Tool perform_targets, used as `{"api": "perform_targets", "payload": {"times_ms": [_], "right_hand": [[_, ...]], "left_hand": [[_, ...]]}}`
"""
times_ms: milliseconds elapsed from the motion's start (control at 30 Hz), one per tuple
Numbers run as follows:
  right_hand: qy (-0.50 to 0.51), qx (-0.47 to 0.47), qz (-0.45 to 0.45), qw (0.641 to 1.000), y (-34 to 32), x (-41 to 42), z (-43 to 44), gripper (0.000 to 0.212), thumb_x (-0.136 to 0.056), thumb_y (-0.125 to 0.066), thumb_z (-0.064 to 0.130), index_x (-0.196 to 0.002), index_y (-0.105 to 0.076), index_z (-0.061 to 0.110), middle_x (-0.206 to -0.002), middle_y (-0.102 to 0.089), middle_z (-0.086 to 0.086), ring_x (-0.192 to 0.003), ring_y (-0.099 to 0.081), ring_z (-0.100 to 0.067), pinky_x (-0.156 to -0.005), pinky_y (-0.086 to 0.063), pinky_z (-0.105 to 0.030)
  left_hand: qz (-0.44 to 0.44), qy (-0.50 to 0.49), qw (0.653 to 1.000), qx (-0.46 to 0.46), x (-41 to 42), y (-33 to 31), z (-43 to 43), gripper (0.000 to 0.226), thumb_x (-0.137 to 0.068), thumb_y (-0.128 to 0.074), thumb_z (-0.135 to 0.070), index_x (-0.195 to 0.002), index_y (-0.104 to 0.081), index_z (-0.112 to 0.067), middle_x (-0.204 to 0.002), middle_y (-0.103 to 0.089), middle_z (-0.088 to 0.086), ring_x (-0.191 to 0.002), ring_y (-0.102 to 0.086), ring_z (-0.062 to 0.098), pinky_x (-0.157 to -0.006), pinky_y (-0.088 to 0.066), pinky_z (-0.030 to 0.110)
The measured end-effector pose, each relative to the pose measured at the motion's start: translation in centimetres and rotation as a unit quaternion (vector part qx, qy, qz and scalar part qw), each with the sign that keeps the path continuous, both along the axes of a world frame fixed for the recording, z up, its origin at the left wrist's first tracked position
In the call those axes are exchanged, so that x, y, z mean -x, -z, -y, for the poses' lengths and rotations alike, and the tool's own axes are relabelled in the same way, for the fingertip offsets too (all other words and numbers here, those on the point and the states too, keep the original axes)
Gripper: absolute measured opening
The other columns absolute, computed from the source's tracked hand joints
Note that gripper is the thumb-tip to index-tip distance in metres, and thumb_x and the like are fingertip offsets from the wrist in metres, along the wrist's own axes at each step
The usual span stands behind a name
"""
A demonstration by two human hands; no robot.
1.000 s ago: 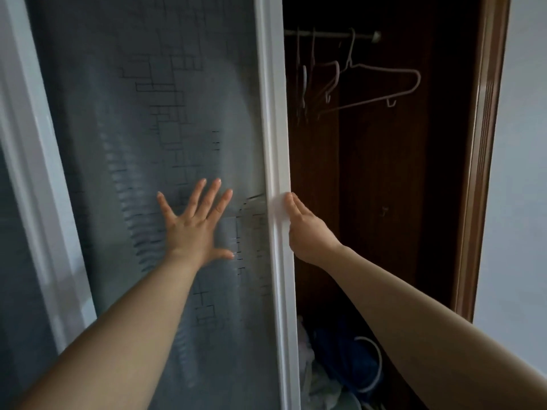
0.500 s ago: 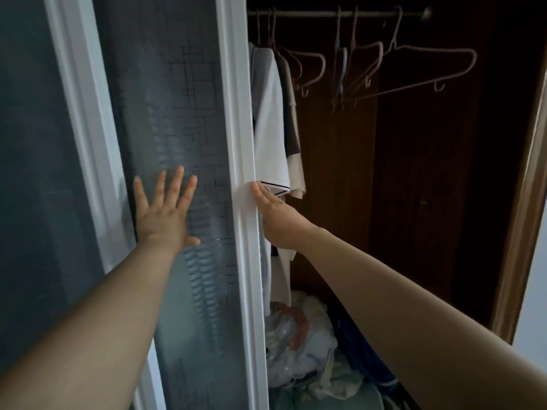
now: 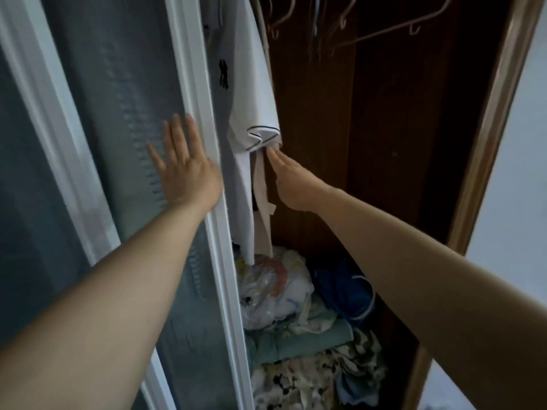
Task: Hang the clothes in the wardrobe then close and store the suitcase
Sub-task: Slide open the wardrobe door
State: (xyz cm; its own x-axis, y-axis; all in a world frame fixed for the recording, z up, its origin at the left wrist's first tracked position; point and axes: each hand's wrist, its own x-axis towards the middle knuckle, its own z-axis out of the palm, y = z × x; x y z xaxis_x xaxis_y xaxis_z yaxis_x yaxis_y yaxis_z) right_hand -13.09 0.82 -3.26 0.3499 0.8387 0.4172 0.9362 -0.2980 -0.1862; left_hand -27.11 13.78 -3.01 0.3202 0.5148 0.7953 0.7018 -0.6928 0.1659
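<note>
Head view: left hand [image 3: 183, 170] flat on door [image 3: 118, 113]; right hand [image 3: 291, 179], fingers straight, touches shirt [image 3: 251, 84] at eleven o'clock. It looks soft and light; grip its shoulders.

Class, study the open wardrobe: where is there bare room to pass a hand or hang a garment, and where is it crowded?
Free: the dark space below the empty hangers, between the white shirt and the wooden frame, above the pile of clothes. Crowded: the bottom, filled by that pile, and the strip beside the sliding door, where shirts hang.
</note>
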Motion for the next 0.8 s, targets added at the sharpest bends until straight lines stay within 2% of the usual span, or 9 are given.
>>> {"api": "perform_targets", "payload": {"times_ms": [100, 300, 467, 600, 800], "right_hand": [[0.047, 0.004, -0.026, 0.999, 1.4, -1.9, 4.9, 0.073, -0.091, -0.034, -0.007, -0.153, 0.000, 0.011, -0.162, 0.001, -0.006, -0.149, -0.003, -0.018, -0.118, -0.005, -0.024], [0.148, 0.024, -0.072, 0.986, 5.4, -5.6, 15.1, 0.074, -0.092, -0.037, -0.003, -0.154, -0.002, 0.019, -0.162, 0.001, 0.000, -0.149, -0.004, -0.024, -0.122, -0.013, -0.038], [0.235, 0.026, -0.086, 0.968, 9.1, -7.8, 23.4, 0.075, -0.089, -0.039, -0.005, -0.154, -0.007, 0.013, -0.162, -0.005, -0.004, -0.149, -0.010, -0.022, -0.121, -0.014, -0.030], [0.306, 0.028, -0.115, 0.945, 13.9, -9.3, 30.0, 0.072, -0.088, -0.040, -0.005, -0.153, -0.010, 0.008, -0.161, -0.010, -0.008, -0.147, -0.017, -0.025, -0.118, -0.022, -0.032], [0.409, 0.047, -0.177, 0.894, 21.7, -10.4, 38.2, 0.068, -0.091, -0.035, -0.002, -0.153, -0.010, 0.009, -0.161, -0.013, -0.005, -0.147, -0.019, -0.023, -0.119, -0.020, -0.032]], "left_hand": [[-0.039, 0.037, 0.999, -0.008, -3.4, 1.7, 3.9, 0.071, -0.097, -0.031, -0.030, -0.152, 0.009, -0.009, -0.161, 0.008, 0.012, -0.149, 0.009, 0.028, -0.117, 0.006, 0.056], [-0.098, 0.124, 0.987, 0.004, -8.8, 6.4, 11.8, 0.070, -0.099, -0.028, -0.035, -0.151, 0.013, -0.011, -0.161, 0.011, 0.010, -0.148, 0.013, 0.027, -0.117, 0.009, 0.053], [-0.150, 0.190, 0.970, 0.016, -12.7, 10.0, 18.1, 0.070, -0.099, -0.024, -0.037, -0.151, 0.014, -0.011, -0.161, 0.012, 0.010, -0.148, 0.013, 0.027, -0.118, 0.008, 0.054], [-0.213, 0.256, 0.942, 0.030, -16.4, 14.0, 24.1, 0.069, -0.100, -0.021, -0.037, -0.150, 0.019, -0.012, -0.160, 0.017, 0.009, -0.147, 0.017, 0.026, -0.118, 0.010, 0.054], [-0.318, 0.325, 0.889, 0.059, -20.8, 21.2, 31.9, 0.070, -0.098, -0.024, -0.028, -0.148, 0.021, -0.010, -0.159, 0.021, 0.008, -0.146, 0.022, 0.026, -0.117, 0.011, 0.054]]}}
